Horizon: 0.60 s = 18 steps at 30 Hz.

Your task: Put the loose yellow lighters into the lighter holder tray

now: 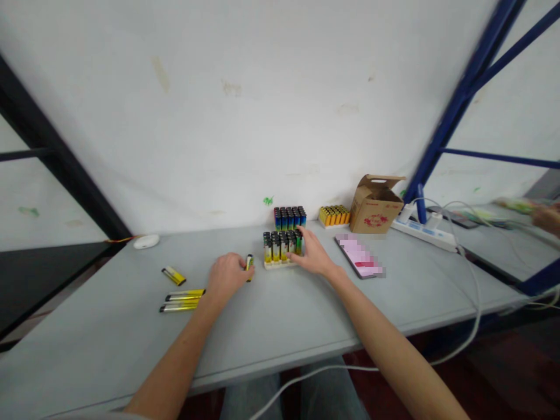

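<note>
My left hand point(228, 276) holds a yellow lighter point(249, 267) upright between thumb and fingers, just left of a white tray point(280, 265). Rows of black-topped lighters point(275, 249) stand in that tray, mostly yellow and clear, with a green one at the right end. Around this end is my right hand point(311, 254), its thumb across the front and its fingers at the far side. Several loose yellow lighters point(181, 305) lie flat left of my left hand, and another lighter point(174, 275) lies angled behind them.
Against the wall stand blue lighters point(290, 219) and a tray of orange lighters point(335, 216). An open cardboard box point(376, 204), a phone point(359, 256) and a power strip point(426, 232) are at right. A white cable point(476, 303) hangs over the front edge. A blurred person's hand point(546, 219) shows far right.
</note>
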Available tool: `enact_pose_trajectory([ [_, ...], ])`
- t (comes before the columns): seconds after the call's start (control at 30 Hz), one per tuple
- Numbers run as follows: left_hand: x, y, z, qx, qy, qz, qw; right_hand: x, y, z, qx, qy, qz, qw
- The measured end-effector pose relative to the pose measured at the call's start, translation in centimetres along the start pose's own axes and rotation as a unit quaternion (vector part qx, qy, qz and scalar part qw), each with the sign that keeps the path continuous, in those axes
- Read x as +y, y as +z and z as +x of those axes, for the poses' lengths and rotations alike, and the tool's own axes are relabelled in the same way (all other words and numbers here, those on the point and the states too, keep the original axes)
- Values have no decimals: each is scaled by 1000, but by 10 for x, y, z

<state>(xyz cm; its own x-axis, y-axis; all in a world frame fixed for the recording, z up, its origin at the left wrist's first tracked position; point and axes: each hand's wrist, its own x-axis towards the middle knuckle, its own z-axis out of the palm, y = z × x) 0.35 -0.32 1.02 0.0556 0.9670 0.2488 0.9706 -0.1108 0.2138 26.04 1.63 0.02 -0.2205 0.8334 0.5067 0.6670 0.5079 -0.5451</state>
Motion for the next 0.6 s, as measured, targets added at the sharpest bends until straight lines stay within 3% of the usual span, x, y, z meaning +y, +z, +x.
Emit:
enact_pose_trajectory([
  [0.1, -1, 6, 0, 21, 13, 4, 1000, -2, 0, 0, 16, -10, -10, 1000],
  [0.2, -2, 6, 4, 101, 27, -60, 993, -8, -4, 0, 75, -30, -14, 997],
  [0.3, 2, -1, 7, 230, 95, -202, 947, -18, -9, -1, 161, -68, 3, 985],
  [0.37, 9, -5, 5, 278, 148, -284, 906, -26, -11, -2, 180, -102, 28, 978],
  [0.43, 19, -7, 0, 266, 188, -325, 887, -35, -10, -4, 160, -138, 65, 975],
  [0.6, 44, -1, -18, 139, 244, -362, 889, -53, -2, -8, 77, -182, 183, 963],
])
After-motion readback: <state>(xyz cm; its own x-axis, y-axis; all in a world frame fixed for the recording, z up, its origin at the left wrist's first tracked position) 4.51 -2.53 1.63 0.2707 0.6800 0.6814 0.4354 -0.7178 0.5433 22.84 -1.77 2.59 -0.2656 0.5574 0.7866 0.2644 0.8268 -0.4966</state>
